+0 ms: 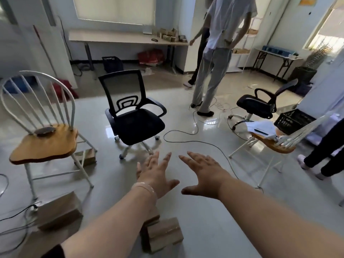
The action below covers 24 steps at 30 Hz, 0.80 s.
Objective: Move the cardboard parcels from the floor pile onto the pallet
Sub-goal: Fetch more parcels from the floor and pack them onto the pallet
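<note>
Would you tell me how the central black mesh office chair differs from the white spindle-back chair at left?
The black mesh office chair sits on castors; the white spindle-back chair stands on fixed legs. The office chair has armrests; the white one none. The office chair's seat is black; the white chair's is wooden. Both stand upright.

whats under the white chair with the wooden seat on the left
A cardboard parcel lies on the floor by its right-hand leg, partly blurred. The wooden seat covers the floor behind it, so anything there is hidden.
</note>
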Each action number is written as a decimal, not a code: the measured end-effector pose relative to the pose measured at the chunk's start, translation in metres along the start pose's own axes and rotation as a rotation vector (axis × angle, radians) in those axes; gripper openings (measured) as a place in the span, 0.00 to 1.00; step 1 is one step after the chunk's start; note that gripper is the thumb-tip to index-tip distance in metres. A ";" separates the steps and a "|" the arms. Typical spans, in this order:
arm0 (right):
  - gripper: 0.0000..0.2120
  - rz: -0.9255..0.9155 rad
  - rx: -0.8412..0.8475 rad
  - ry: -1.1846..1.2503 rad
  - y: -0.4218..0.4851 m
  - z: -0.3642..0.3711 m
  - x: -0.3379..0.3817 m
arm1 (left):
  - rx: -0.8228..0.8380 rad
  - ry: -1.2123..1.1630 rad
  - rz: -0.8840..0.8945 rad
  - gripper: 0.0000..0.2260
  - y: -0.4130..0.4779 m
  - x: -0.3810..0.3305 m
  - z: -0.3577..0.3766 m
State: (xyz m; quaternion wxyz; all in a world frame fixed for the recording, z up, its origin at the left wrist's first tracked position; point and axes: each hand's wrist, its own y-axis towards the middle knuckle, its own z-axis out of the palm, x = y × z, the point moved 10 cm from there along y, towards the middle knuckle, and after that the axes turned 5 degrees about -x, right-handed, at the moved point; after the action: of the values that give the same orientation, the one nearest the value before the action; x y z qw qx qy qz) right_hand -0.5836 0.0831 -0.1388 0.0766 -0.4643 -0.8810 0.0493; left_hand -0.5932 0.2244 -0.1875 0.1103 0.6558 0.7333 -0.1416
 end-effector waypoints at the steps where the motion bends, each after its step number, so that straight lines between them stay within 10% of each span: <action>1: 0.49 -0.008 0.011 0.007 0.010 0.004 0.000 | -0.004 0.003 -0.030 0.42 0.002 0.011 0.001; 24: 0.49 -0.722 0.298 -0.208 0.218 0.090 -0.012 | -0.128 -0.138 -0.899 0.38 0.019 0.072 0.077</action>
State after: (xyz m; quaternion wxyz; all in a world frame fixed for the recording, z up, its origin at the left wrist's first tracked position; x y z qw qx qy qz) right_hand -0.4163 0.1952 -0.2633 0.0658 -0.1012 -0.9737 0.1933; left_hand -0.5845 0.2664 -0.2858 0.1270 0.2535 0.9432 -0.1732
